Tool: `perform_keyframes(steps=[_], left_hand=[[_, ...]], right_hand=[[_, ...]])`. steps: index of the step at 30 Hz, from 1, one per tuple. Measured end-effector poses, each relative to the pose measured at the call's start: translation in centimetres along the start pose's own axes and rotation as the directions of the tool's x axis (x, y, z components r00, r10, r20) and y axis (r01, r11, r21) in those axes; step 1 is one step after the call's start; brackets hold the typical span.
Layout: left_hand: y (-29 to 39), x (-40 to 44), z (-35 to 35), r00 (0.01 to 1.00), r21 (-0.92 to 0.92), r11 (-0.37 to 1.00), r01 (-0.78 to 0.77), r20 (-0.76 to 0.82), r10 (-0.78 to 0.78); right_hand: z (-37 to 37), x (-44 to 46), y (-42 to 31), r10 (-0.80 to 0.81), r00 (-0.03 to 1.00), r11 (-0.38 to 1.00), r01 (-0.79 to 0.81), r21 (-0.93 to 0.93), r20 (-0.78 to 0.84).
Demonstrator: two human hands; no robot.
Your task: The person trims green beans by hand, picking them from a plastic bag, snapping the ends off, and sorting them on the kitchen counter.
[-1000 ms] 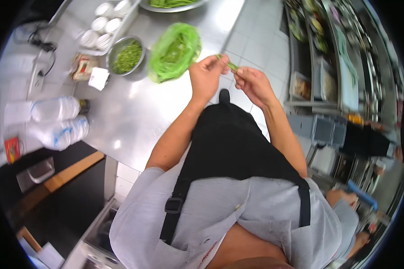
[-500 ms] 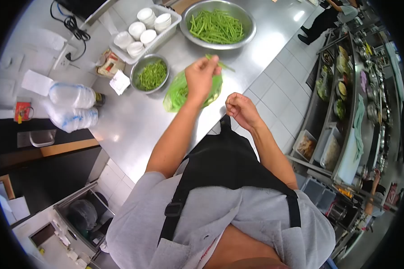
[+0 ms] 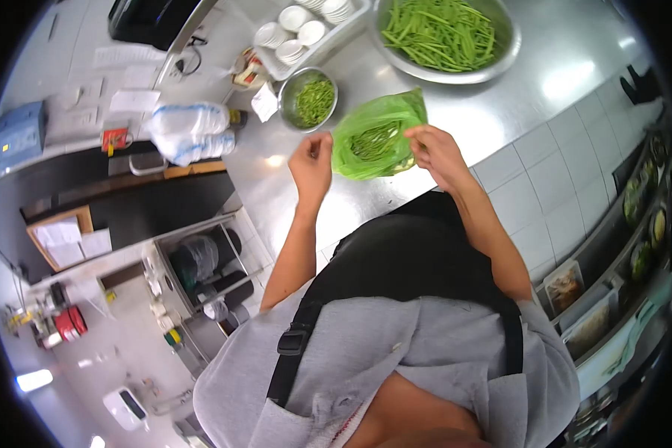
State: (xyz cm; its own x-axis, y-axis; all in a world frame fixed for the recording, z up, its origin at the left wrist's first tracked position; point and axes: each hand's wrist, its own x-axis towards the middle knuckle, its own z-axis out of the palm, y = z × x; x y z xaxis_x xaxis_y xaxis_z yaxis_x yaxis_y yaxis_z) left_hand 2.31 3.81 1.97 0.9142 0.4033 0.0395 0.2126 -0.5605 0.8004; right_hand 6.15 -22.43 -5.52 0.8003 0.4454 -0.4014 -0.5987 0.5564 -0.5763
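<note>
A green plastic bag (image 3: 343, 158) lies open on the steel table, with thin green bits in it. At its left side is my left hand (image 3: 311, 166), fingers curled together just below the small metal bowl (image 3: 283, 101) of cut green beans (image 3: 314, 102). What those fingers hold, if anything, is hidden. My right hand (image 3: 442, 157) is at the bag's right edge, its thumb and fingers drawn together; I cannot make out anything between them or whether it touches the bag. Farther back stands a large metal bowl (image 3: 509, 46) heaped with long green beans (image 3: 440, 33).
Behind the small bowl, a white basket (image 3: 343, 31) holds stacked white cups (image 3: 311, 33). Wrapped plastic packs (image 3: 190, 131) lie left on the steel table (image 3: 552, 75). A tiled floor (image 3: 537, 175) and a food counter (image 3: 612, 291) are to the right.
My left hand has moved left from above the bag, where it held a green bean, to beside the small bowl. My right hand has come forward to the bag. The view has turned.
</note>
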Motion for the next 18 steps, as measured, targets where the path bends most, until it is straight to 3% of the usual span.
perform_keyframes(steps=[1,2,3,4,5,6,8,9,11,13,15,18], left_hand=[[-1.8,-2.0,-0.1,0.999,-0.054,0.998,0.030,0.025,-0.029],[-3.0,-3.7,0.0,0.997,-0.114,0.992,0.062,0.058,-0.056],[-2.9,-5.1,0.0,0.984,-0.014,0.999,0.044,0.171,-0.041],[-1.9,-6.0,0.0,0.955,0.140,0.985,-0.096,0.291,0.052],[-2.1,-7.0,0.5,0.933,0.167,0.967,-0.192,0.336,0.127],[-2.8,-7.8,1.2,0.902,0.182,0.940,-0.288,0.382,0.202],[-2.8,-9.0,1.4,0.889,0.158,0.946,-0.282,0.415,0.195],[-3.5,-9.5,1.4,0.884,0.145,0.962,-0.232,0.444,0.146],[-5.1,-10.2,1.5,0.870,0.091,0.952,-0.294,0.437,0.227],[-6.6,-10.6,1.6,0.843,0.065,0.942,-0.330,0.469,0.263],[-7.9,-10.5,2.1,0.811,0.003,0.896,-0.443,0.426,0.400],[-9.7,-10.6,3.6,0.765,-0.069,0.832,-0.550,0.359,0.535]], right_hand=[[0.8,2.2,0.3,-0.021,0.977,1.000,0.025,-0.019,0.213],[3.8,4.6,0.4,-0.021,0.975,0.996,0.040,-0.079,0.221],[8.4,7.1,0.6,-0.022,0.976,0.988,0.054,-0.143,0.218],[11.9,9.5,0.9,-0.014,0.979,0.976,0.057,-0.209,0.201],[13.3,12.3,0.6,-0.089,0.893,0.761,0.346,-0.549,0.441],[13.7,17.3,3.4,-0.282,0.766,0.074,0.617,-0.783,0.577],[15.9,14.4,-1.3,-0.330,0.668,0.094,0.727,-0.680,0.668],[15.9,12.4,-2.3,-0.287,0.736,0.166,0.669,-0.724,0.614],[14.3,7.5,-4.7,-0.200,0.836,0.276,0.548,-0.790,0.511],[13.1,4.3,-5.0,0.021,0.949,0.037,0.312,-0.949,0.313],[9.4,3.2,-1.3,-0.151,0.931,0.176,0.355,-0.918,0.331],[9.3,2.1,0.6,-0.218,0.951,0.139,0.254,-0.957,0.221]])
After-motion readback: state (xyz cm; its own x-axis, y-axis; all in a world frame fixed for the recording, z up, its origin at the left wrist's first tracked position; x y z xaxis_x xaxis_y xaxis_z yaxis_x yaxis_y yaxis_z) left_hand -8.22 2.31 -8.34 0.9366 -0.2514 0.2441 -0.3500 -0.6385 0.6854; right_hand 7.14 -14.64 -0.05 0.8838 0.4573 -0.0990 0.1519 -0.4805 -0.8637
